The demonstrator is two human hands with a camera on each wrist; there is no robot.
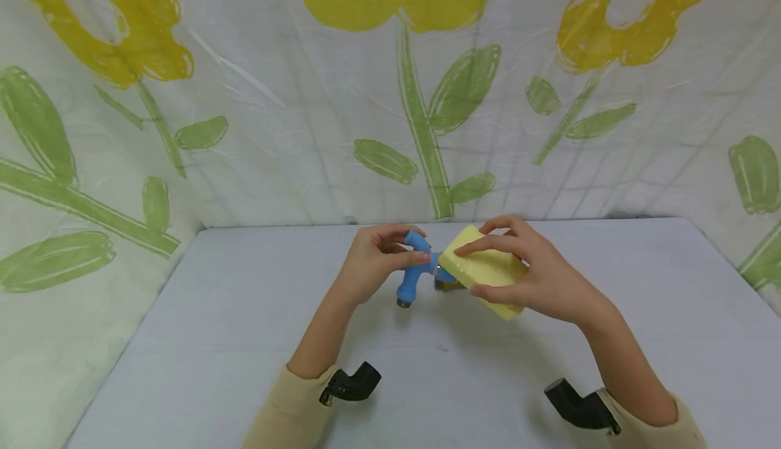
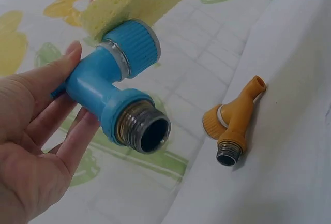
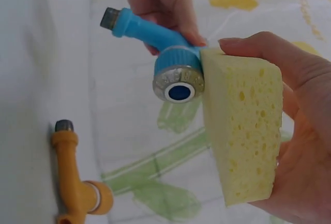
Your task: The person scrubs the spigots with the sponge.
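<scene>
My left hand (image 1: 369,262) holds a blue plastic tap (image 1: 410,279) above the table, thumb on one side and fingers on the other. In the left wrist view the tap's metal threaded end (image 2: 147,131) points toward the camera, with the ribbed knob (image 2: 135,48) above it. My right hand (image 1: 543,276) grips a thick yellow sponge (image 1: 488,269) between thumb and fingers. One flat face of the sponge lies right at the knob's side in the right wrist view. That view also shows the knob's silver cap with a dark blue centre (image 3: 180,92).
An orange tap (image 2: 238,113) lies on the white table (image 1: 244,313), mostly hidden behind the blue tap and sponge in the head view. Behind the table hangs a white sheet (image 1: 268,130) painted with yellow flowers and green leaves. Black wrist mounts (image 1: 354,382) sit on both sleeves.
</scene>
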